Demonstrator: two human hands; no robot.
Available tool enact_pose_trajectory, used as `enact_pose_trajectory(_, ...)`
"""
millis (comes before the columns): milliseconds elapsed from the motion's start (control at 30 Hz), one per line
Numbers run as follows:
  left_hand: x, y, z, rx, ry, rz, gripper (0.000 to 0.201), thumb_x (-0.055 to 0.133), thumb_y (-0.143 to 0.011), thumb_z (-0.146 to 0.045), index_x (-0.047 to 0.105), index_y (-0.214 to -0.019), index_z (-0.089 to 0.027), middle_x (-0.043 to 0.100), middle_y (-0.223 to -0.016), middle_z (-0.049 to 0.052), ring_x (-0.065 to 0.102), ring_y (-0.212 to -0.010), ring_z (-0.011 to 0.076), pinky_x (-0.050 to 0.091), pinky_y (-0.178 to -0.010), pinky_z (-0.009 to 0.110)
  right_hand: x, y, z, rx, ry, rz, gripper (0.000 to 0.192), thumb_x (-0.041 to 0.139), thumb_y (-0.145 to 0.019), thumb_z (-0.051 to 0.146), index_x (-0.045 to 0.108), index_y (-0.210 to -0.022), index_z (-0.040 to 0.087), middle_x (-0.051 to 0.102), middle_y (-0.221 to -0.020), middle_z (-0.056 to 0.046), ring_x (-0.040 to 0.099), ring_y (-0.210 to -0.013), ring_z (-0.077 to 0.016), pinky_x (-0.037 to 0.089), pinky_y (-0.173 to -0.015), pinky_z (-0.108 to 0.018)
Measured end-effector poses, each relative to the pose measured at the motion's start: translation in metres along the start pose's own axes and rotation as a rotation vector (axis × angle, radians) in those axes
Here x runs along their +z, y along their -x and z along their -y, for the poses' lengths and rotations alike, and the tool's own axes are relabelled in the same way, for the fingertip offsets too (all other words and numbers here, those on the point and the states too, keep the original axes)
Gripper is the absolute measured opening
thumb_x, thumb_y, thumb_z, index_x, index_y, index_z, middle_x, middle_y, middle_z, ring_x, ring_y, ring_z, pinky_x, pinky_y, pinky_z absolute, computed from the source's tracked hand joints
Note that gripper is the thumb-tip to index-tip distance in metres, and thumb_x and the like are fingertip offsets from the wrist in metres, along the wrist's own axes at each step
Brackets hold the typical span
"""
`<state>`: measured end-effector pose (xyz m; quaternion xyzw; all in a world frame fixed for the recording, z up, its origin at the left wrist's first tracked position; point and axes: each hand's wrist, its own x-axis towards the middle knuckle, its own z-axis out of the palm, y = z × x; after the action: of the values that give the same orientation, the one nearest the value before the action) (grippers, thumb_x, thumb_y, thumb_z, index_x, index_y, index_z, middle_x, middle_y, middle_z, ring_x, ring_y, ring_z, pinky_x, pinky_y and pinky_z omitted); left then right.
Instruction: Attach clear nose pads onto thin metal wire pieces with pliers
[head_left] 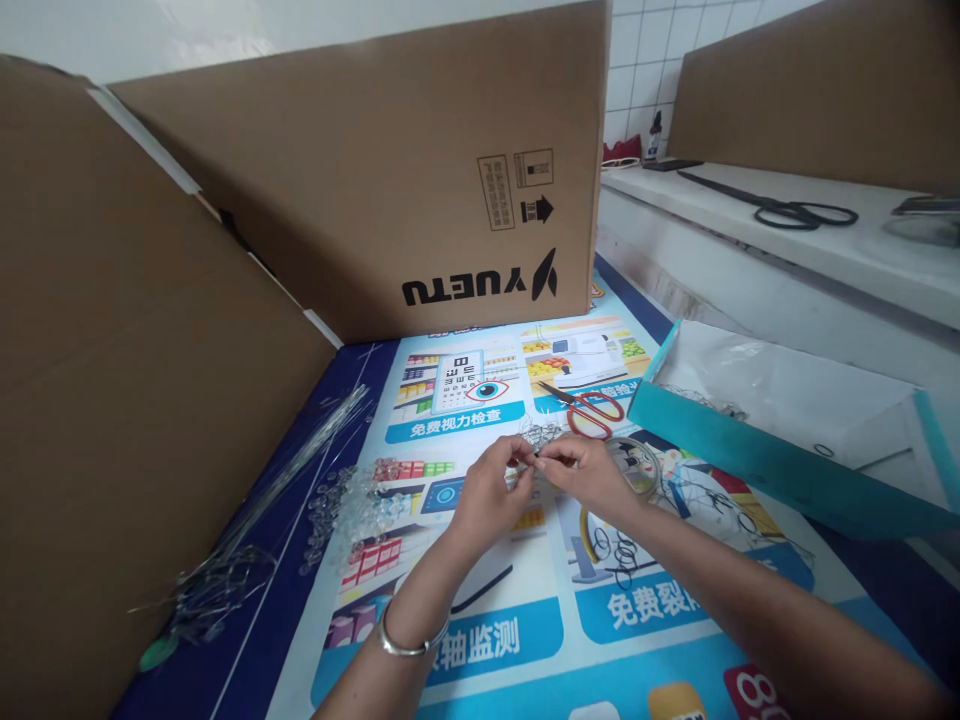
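Observation:
My left hand (487, 495) and my right hand (589, 478) meet over the printed sheet, fingertips pinched together. Between them is something small and dark, too tiny to name. Just behind the fingers lies a small tangle of thin wire pieces (541, 434). Red-handled scissors (596, 412) rest beyond my right hand, and a round coil or ring (651, 468) sits beside it, partly covered. Thin black loops (616, 553) lie below my right wrist. To the left of my left hand, many clear beads (349, 515) are spread in a heap.
Long thin wires (307, 445) lie in a bundle at the left, near a tangled clump (217, 590). A teal box (750, 455) with small pieces stands at right. Cardboard panels (375, 180) wall the back and left. Large black scissors (795, 212) lie on a white ledge.

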<state>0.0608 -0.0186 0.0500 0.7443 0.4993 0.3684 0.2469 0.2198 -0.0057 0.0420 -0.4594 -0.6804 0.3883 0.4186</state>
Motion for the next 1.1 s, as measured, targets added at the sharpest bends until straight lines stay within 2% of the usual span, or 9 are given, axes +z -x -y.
enact_pose_trajectory(367,0.0045,0.0003,0.0043,0.038,-0.053,-0.01,0.022,0.049,-0.073,-0.007,0.049,-0.09,-0.021,0.058,-0.086,0.001,0.055,-0.08,0.0145,0.043,-0.073,0.028,0.0022,0.002,-0.0042,-0.018,0.012,-0.002,0.015,0.05,-0.075,0.021,0.063,-0.068,0.02,0.058,-0.069,0.0,0.051,-0.069,-0.0134,0.039,-0.064,-0.025)
enact_pose_trajectory(667,0.0022,-0.0008,0.003,-0.004,0.022,-0.02,0.013,0.051,-0.076,-0.012,0.05,-0.086,-0.02,0.057,-0.079,-0.001,0.054,-0.072,0.0122,0.043,-0.068,0.024,0.0063,0.0022,-0.0065,0.082,-0.023,-0.021,0.015,0.049,-0.073,0.023,0.063,-0.073,0.018,0.058,-0.068,0.0,0.049,-0.064,-0.0123,0.038,-0.059,-0.023)
enact_pose_trajectory(767,0.002,-0.0012,0.0038,0.04,-0.007,-0.036,0.007,0.05,-0.078,-0.014,0.053,-0.079,-0.019,0.057,-0.076,0.001,0.053,-0.07,0.0127,0.043,-0.067,0.025,0.0046,0.0025,-0.0067,0.094,-0.053,-0.002,0.016,0.049,-0.075,0.026,0.063,-0.075,0.018,0.057,-0.068,0.001,0.049,-0.063,-0.0117,0.038,-0.058,-0.023)
enact_pose_trajectory(867,0.002,-0.0006,0.0043,0.086,-0.029,-0.049,0.01,0.049,-0.081,-0.016,0.057,-0.077,-0.02,0.058,-0.078,0.003,0.055,-0.074,0.0144,0.043,-0.069,0.026,0.0023,0.0029,-0.0071,0.096,-0.071,0.013,0.018,0.049,-0.076,0.028,0.064,-0.078,0.018,0.058,-0.069,0.001,0.049,-0.063,-0.0113,0.038,-0.057,-0.022)
enact_pose_trajectory(1100,0.005,0.0045,0.0064,0.173,-0.201,-0.072,0.014,0.046,-0.085,-0.019,0.059,-0.089,-0.02,0.062,-0.086,0.006,0.056,-0.083,0.0183,0.044,-0.076,0.03,0.0023,0.0034,-0.0086,0.046,-0.039,0.011,0.018,0.048,-0.079,0.027,0.064,-0.08,0.019,0.059,-0.072,0.0,0.052,-0.068,-0.0127,0.04,-0.06,-0.023)
